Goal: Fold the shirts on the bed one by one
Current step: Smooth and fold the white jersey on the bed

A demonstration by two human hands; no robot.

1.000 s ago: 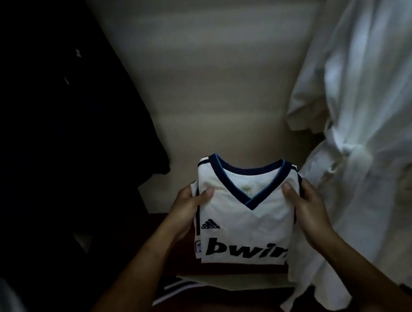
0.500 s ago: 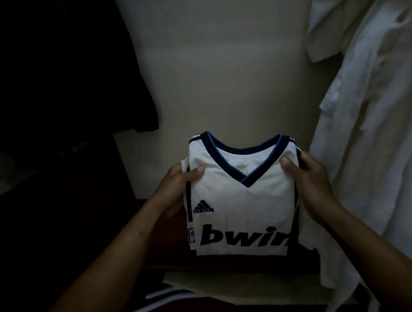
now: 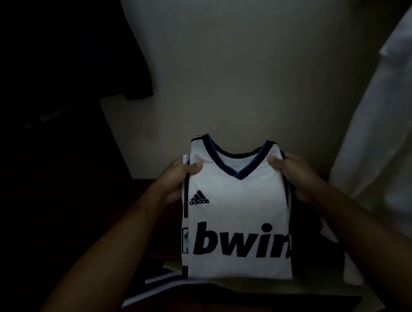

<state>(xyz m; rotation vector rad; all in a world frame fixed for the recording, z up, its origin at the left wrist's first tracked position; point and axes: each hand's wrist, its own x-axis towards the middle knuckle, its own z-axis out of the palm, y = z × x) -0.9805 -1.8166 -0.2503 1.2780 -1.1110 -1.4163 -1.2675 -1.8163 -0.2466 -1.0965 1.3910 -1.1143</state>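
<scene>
Against the wall (image 3: 242, 68), low and centred, a folded jersey (image 3: 236, 214) is held up, front showing. White cloth, a dark V collar, an adidas mark and the letters "bwin" are seen. Its left edge is gripped by the left hand (image 3: 175, 180), with the left thumb (image 3: 195, 168) laid on the front near the collar and the fingers hidden behind. Its right edge is gripped the same way by the right hand (image 3: 296, 174), the right thumb (image 3: 273, 162) pressed on the front. Both grips are closed tight on the cloth. The jersey is presented flat and nearly upright. Left of the wall, a dark garment (image 3: 71, 55) is seen hanging, mostly lost in shadow. Right of the wall, white garments (image 3: 393, 130) are hung. Below the wall, under the jersey, pale folded cloth (image 3: 233, 288) is laid; what it rests on cannot be told.
</scene>
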